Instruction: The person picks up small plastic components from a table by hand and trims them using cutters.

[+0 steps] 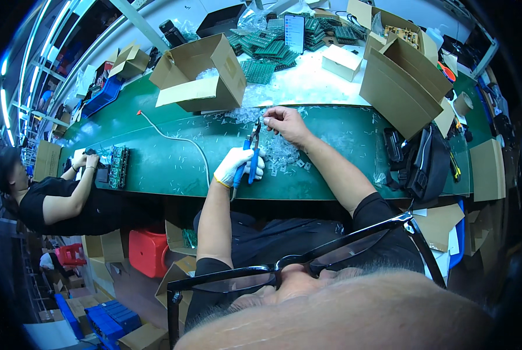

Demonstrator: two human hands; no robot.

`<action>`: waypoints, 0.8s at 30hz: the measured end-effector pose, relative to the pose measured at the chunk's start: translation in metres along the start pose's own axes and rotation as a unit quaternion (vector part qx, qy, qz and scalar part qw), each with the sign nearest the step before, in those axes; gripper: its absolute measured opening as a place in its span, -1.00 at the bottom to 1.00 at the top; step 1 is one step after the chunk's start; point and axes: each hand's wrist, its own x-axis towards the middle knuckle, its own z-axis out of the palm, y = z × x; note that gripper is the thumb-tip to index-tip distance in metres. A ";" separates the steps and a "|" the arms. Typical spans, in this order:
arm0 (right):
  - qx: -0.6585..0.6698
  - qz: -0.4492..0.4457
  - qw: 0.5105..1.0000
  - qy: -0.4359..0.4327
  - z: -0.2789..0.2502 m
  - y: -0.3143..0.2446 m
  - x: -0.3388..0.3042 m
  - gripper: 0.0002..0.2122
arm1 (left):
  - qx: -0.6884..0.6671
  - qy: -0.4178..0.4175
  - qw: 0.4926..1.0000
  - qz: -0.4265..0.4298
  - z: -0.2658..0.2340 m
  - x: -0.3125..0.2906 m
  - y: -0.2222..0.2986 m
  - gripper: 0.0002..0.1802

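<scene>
Co-worker [56,195] sat at far left of the green workbench [162,166], both hands just beside a group of green circuit boards [118,167]. Blue bin [103,97] lay behind them, near the bench's back edge. Next right: pale hose [182,139] with red tip, curving toward the front edge. Open cardboard box [229,70] stood behind it, flaps out, clear plastic inside.

Left hand [237,165], white-gloved, was wrapped around blue-handled pliers [253,158], nose pointing away from the person. Couldn't tell how far the jaws were open. Pile of green PCBs [267,49] sat at the back. Loose heap of small clear plastic parts [281,154] lay on the bench just right of the pliers.

Right hand [287,125], bare, had thumb and forefinger pinched on a small clear piece [265,121] beside the pliers' nose; exact shape too small to read. Behind: lit phone [294,34] propped against the PCBs, then small white carton [341,63]. Further right, tall open carton [398,87] leaned at a tilt, black bag [430,166] in front of it.
</scene>
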 end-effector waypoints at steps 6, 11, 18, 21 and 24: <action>-0.055 -0.030 0.998 0.003 -0.003 0.002 0.001 -0.83 | 0.036 0.037 0.999 -0.016 0.010 -0.002 0.004 -0.50; -0.058 -0.023 0.998 0.008 -0.003 0.006 0.001 -0.85 | 0.096 0.079 0.992 -0.007 0.024 -0.009 0.011 -0.65; -0.165 -0.043 0.985 -0.037 -0.024 0.006 0.008 -0.77 | 0.051 0.078 0.995 0.020 0.019 -0.010 0.009 -0.60; -0.280 0.020 0.942 -0.185 -0.045 0.001 0.012 -0.75 | 0.016 0.072 0.997 0.038 0.018 -0.009 0.007 -0.60; -0.284 -0.004 0.953 -0.103 -0.043 0.001 0.010 -0.71 | 0.021 0.070 0.997 0.033 0.016 -0.010 0.006 -0.57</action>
